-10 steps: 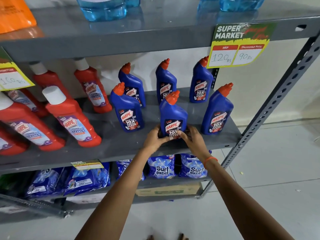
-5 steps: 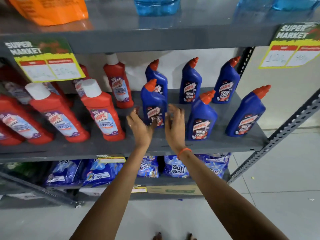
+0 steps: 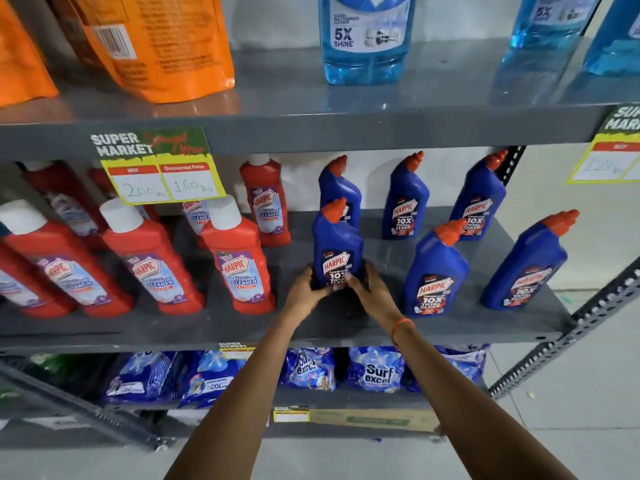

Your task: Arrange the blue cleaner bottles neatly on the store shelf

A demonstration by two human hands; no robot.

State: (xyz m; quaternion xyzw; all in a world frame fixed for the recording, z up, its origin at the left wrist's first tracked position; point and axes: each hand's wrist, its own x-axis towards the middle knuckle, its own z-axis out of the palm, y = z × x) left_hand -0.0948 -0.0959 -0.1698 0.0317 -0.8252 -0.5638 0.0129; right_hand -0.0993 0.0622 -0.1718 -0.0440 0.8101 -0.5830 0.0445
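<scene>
Several blue Harpic cleaner bottles with orange caps stand in two rows on the right half of the grey middle shelf [image 3: 381,327]. My left hand [image 3: 306,289] and my right hand [image 3: 372,289] clasp the base of the front-left blue bottle [image 3: 337,244] from either side; it stands upright on the shelf. To its right stand the front-middle blue bottle [image 3: 434,271] and the front-right blue bottle [image 3: 526,263]. Behind are three more, the back-left one [image 3: 341,188] partly hidden by the held bottle, plus the back-middle bottle [image 3: 405,199] and the back-right bottle [image 3: 479,199].
Red Harpic bathroom cleaner bottles [image 3: 239,261] fill the left half of the same shelf. A price tag [image 3: 156,168] hangs from the upper shelf, which holds orange pouches [image 3: 162,46] and light-blue glass-cleaner bottles [image 3: 367,39]. Surf Excel packs [image 3: 375,370] lie below. A perforated upright [image 3: 568,337] bounds the right.
My view shifted left and closer. Both hands left the front-middle blue bottle, moved left, and now close around the base of the front-left blue bottle.
</scene>
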